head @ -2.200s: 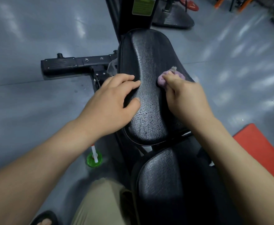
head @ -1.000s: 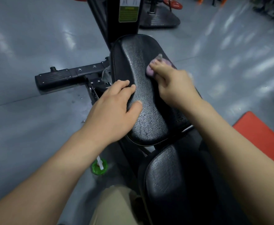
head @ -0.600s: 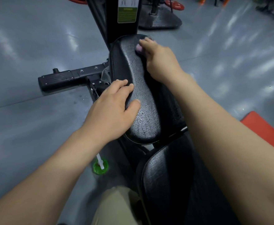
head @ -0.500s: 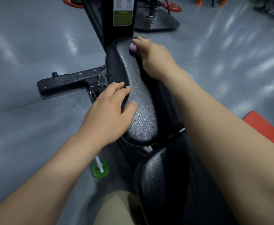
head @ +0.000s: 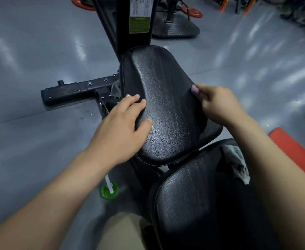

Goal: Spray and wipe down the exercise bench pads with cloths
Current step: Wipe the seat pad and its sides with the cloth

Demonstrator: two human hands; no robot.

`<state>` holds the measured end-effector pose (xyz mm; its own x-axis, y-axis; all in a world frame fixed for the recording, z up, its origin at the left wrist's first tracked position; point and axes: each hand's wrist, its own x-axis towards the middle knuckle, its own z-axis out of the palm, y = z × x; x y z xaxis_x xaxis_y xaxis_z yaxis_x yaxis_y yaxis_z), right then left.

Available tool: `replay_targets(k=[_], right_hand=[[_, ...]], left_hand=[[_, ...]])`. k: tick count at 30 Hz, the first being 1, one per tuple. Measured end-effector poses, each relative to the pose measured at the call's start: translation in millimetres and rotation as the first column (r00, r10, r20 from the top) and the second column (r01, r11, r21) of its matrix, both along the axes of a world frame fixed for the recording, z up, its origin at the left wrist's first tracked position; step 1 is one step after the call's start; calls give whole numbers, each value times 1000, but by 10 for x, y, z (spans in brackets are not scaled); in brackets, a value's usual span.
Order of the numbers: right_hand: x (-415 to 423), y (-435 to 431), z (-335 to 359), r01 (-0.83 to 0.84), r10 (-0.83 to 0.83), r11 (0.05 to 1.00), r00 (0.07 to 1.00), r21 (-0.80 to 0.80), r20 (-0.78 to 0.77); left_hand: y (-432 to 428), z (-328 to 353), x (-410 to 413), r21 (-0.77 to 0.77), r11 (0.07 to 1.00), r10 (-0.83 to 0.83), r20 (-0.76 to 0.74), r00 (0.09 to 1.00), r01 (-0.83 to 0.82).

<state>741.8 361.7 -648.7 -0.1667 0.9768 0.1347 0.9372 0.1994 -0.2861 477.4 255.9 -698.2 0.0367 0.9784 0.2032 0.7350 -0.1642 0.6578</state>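
A: Where is the cloth found?
B: It is pinched in the right hand at the wet pad, 3 o'clock edge. The left hand is spread flat at 9. The cloth is judged limp and light, best gripped bunched.

The far pad is set beyond the near pad, on which a spare cloth is laid; a bottle is stood on the floor, left.

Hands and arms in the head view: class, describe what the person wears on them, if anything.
Nothing is worn. The left hand and right hand are ungloved, with no rings showing; the left forearm and right forearm are bare, with no sleeves, watch or bands in view.
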Motion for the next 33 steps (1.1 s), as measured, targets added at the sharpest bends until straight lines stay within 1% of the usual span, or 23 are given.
replay_targets(k=[1, 4, 5, 11, 17, 20, 24, 27, 30, 32, 33], right_hand=[[-54, 109, 4, 2, -3, 1000, 1000, -9, -10], [-137, 347, 6, 12, -20, 998, 991, -58, -133], [-124, 362, -5, 10, -19, 998, 990, -64, -139], [18, 180, -51, 45, -46, 999, 998, -24, -50], [22, 322, -35, 41, -53, 994, 991, -105, -120], [116, 63, -35, 37, -44, 997, 996, -73, -84], [268, -344, -71, 110, -111, 993, 993, -40, -31], [235, -236, -16, 163, -162, 984, 987, -73, 18], [199, -50, 4, 175, -177, 979, 984, -101, -13], [192, -95, -32, 184, -186, 981, 982, -68, -23], [192, -184, -57, 197, -197, 980, 980, -39, 9]], left_hand=[[-6, 5, 7, -4, 1000, 2, -7, 1000, -2], [-22, 26, 37, -10, 1000, 6, -20, 1000, -6], [-21, 29, 43, -12, 1000, 9, -24, 1000, -10], [-25, 30, 24, -9, 1000, -2, -18, 1000, 2], [-34, 8, 19, -15, 1000, -17, -38, 999, 17], [-34, -3, 11, -13, 1000, -24, -33, 999, 23], [-28, -23, -1, 2, 1000, -31, -38, 999, 31], [-25, -25, -1, 10, 1000, -26, -38, 999, 27], [-20, -16, 14, -6, 1000, -21, -35, 999, 20], [-20, -22, 22, 2, 1000, -17, -38, 999, 17], [-22, -31, 25, 5, 1000, -19, -42, 999, 20]])
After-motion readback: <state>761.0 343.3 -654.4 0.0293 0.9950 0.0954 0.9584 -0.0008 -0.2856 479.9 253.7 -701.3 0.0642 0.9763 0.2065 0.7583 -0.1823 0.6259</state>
